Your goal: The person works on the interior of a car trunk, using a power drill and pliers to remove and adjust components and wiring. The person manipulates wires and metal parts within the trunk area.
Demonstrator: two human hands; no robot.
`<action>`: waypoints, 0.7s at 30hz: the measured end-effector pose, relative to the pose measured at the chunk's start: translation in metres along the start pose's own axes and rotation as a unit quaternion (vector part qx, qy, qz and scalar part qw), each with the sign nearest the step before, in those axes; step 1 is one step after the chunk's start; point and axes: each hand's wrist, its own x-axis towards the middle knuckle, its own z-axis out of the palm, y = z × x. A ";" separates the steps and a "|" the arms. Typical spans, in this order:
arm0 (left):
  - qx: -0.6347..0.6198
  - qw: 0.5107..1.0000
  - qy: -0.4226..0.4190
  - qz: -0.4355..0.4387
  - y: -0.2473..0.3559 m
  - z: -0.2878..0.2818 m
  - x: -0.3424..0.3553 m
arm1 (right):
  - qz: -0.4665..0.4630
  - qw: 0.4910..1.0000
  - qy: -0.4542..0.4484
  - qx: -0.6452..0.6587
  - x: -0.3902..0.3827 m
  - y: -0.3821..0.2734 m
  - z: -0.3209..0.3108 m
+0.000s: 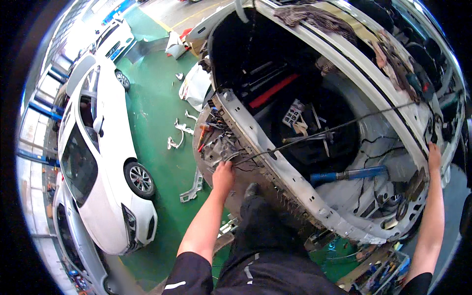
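Observation:
My left hand (223,174) has its fingers curled on the edge of a dented metal piece (216,146) beside the stripped trunk's rear sill (258,132). My right hand (433,157) grips the white body edge (418,132) at the right. A thin dark rod or cable (359,117) runs diagonally over the open trunk. Inside lie a red bar (273,90), a blue cylinder (344,174) and loose tools (309,129) in the dark spare-wheel well. Orange-handled tools (204,132) lie near the metal piece. What exactly each hand's fingertips press on is partly hidden.
White cars (103,196) stand along the left. Loose metal parts (189,191) and white panels (191,88) lie on the green floor (155,147). A tool tray (383,270) is at bottom right. Striped and pink cloths (314,19) drape the car body.

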 end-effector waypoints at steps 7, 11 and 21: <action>-0.047 0.976 -0.077 -0.200 -0.023 0.052 0.044 | -0.092 0.986 -0.026 -0.139 0.002 0.021 -0.007; -0.162 0.962 0.027 -0.218 -0.035 0.086 0.066 | -0.021 0.994 -0.059 0.088 0.007 0.032 -0.022; -0.278 0.930 0.237 -0.034 -0.026 -0.080 0.130 | -0.051 0.991 -0.122 0.014 -0.013 0.019 -0.028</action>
